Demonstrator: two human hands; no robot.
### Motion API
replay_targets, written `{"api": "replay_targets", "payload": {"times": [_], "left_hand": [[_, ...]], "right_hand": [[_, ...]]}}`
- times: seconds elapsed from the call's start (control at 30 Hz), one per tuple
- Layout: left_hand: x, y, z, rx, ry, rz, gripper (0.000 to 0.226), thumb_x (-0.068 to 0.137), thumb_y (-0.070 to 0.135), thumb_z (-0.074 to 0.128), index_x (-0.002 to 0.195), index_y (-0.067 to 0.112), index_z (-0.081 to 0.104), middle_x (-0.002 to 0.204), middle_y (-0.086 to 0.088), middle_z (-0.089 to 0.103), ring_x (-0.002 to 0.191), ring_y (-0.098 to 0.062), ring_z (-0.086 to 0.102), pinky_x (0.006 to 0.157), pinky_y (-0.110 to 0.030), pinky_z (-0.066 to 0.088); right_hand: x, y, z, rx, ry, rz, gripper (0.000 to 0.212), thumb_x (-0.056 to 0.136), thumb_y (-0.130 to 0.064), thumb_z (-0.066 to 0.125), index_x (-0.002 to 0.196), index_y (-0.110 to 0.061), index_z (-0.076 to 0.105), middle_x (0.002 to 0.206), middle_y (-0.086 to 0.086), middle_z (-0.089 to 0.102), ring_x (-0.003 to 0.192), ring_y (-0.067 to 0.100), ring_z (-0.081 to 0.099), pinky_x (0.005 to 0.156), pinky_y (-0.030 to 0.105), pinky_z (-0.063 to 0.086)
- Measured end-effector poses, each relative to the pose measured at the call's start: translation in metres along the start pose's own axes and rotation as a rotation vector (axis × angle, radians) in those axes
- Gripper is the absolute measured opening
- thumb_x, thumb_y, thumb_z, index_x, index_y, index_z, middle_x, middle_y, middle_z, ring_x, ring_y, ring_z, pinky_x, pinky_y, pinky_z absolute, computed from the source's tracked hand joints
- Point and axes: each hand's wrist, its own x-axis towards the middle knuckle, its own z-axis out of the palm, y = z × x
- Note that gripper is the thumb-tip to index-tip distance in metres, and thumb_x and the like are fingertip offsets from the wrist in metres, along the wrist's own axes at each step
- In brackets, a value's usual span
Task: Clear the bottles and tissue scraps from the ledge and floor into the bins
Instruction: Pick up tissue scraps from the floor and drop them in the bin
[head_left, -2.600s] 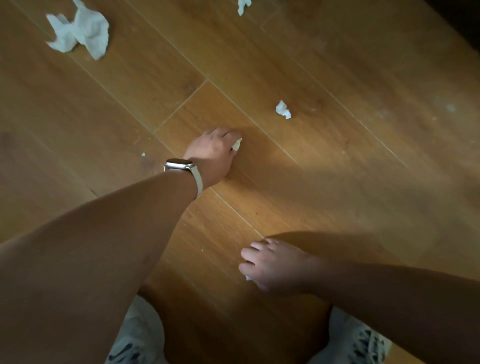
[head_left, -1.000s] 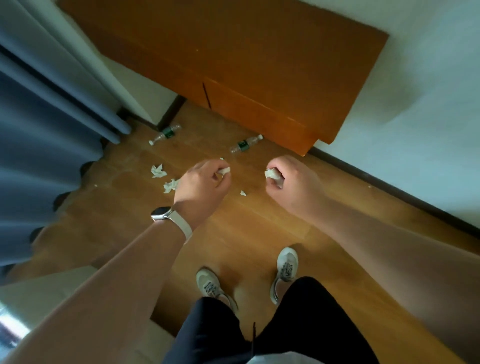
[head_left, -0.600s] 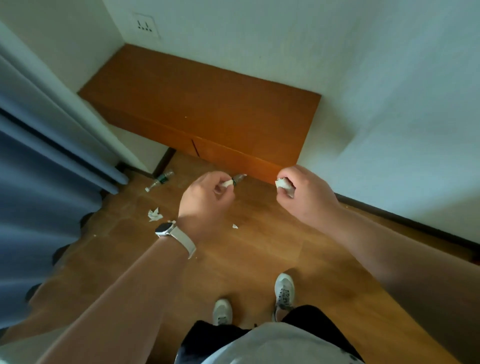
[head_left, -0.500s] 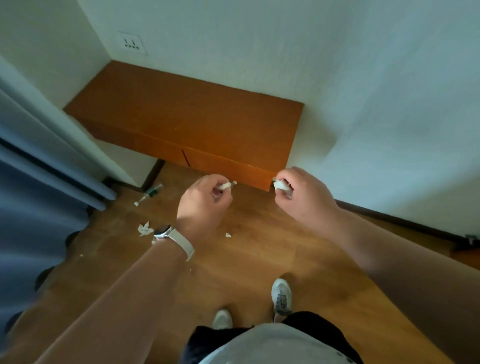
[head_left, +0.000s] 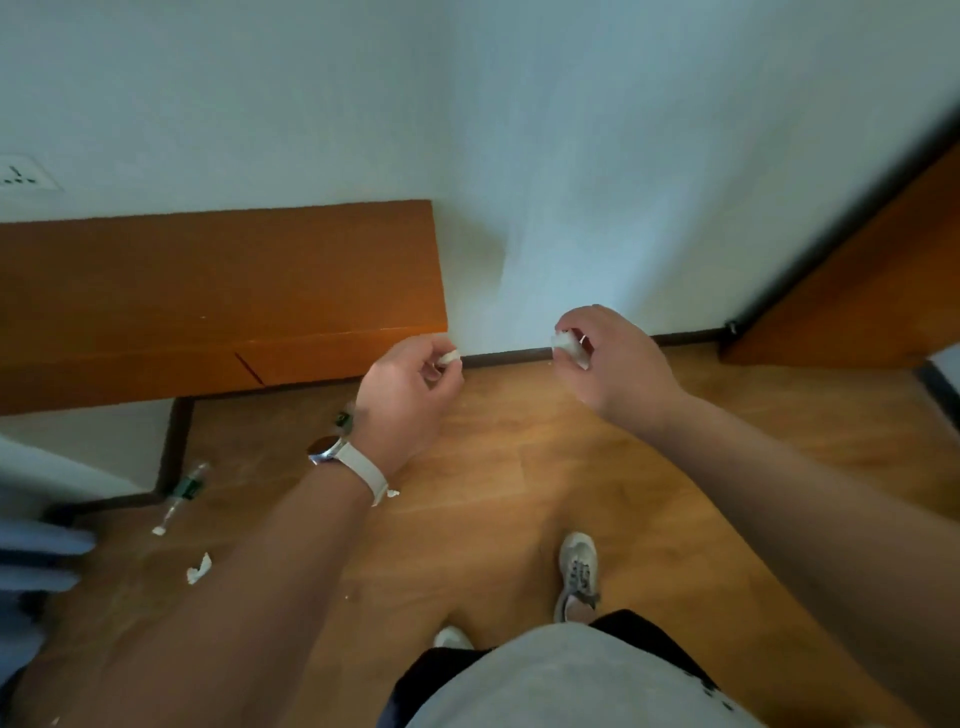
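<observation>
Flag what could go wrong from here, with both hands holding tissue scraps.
1. The left hand merely pinches its small white tissue scrap; no bin is in view, so it may drop on the way.
2. The clear plastic bottle with a green label and the white paper scrap lie on the wooden floor; the right hand holds a crumpled white tissue wad, so they need another trip.
</observation>
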Motion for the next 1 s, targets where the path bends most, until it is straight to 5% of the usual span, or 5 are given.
{"api": "replay_targets", "payload": {"times": [0.5, 0.67, 1.0], "left_hand": [[-0.006, 0.142, 0.127, 0.018, -0.161, 0.266, 0.006, 0.090, 0.026, 0.060, 0.093, 0.026, 0.066, 0.085, 0.015, 0.064, 0.078, -0.004, 0.060, 0.073, -0.029, 0.053], [-0.016, 0.208, 0.193, -0.031, -0.220, 0.321, 0.007, 0.090, 0.029, 0.061, 0.093, 0.028, 0.067, 0.087, 0.014, 0.066, 0.080, -0.003, 0.060, 0.072, -0.017, 0.047], [-0.048, 0.356, 0.341, -0.016, -0.387, 0.603, 0.007, 0.090, 0.026, 0.060, 0.094, 0.027, 0.065, 0.089, 0.013, 0.065, 0.080, -0.007, 0.058, 0.071, -0.026, 0.049]], "right_hand": [[-0.113, 0.112, -0.115, -0.008, 0.207, 0.301, 0.028, 0.090, -0.026, 0.060, 0.117, -0.018, 0.061, 0.106, -0.004, 0.063, 0.092, 0.015, 0.059, 0.082, 0.034, 0.052], [-0.159, 0.180, -0.165, -0.029, 0.256, 0.377, 0.031, 0.092, -0.027, 0.061, 0.121, -0.019, 0.060, 0.108, -0.006, 0.062, 0.094, 0.012, 0.060, 0.084, 0.036, 0.055], [-0.272, 0.310, -0.262, -0.088, 0.429, 0.530, 0.023, 0.090, -0.026, 0.063, 0.112, -0.021, 0.061, 0.099, -0.008, 0.060, 0.087, 0.012, 0.060, 0.079, 0.035, 0.057]]}}
